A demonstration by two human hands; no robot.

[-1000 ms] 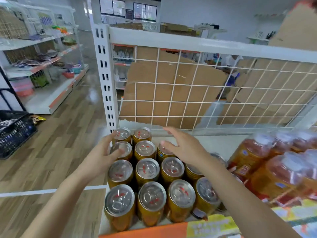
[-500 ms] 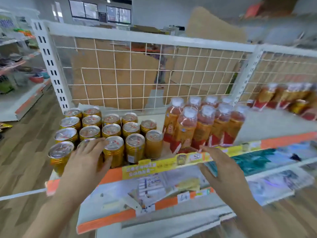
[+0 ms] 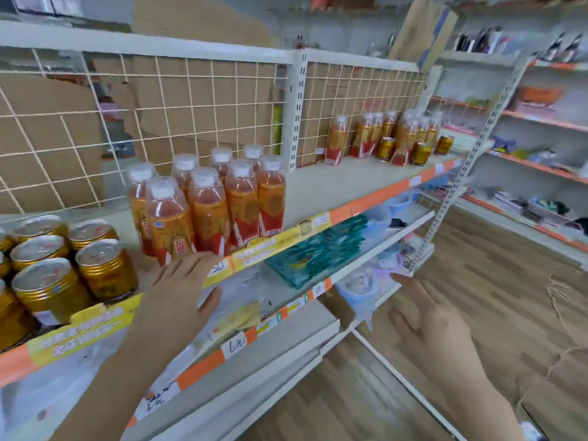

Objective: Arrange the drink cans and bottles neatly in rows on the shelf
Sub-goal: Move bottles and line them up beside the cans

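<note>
Cans (image 3: 60, 268) at the left of the shelf (image 3: 334, 186) and bottles (image 3: 206, 202) beside them look already in rows; we judge the mixed far group (image 3: 391, 138) remains. Our left hand (image 3: 178, 294) and right hand (image 3: 439, 329) are spread, holding nothing.

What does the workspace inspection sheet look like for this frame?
Surface: top shelf, bare between the drink groups.
Job's things: gold cans in rows at the left; near bottles grouped upright; far bottles with loose far cans mixed among them.
Clutter: teal packets on the lower shelf.
Hands: left hand open at the shelf's front edge, below the near bottles; right hand open, holding nothing.
Cables: nothing seen.
Surroundings: wire grid back with cardboard behind; wooden floor.
</note>
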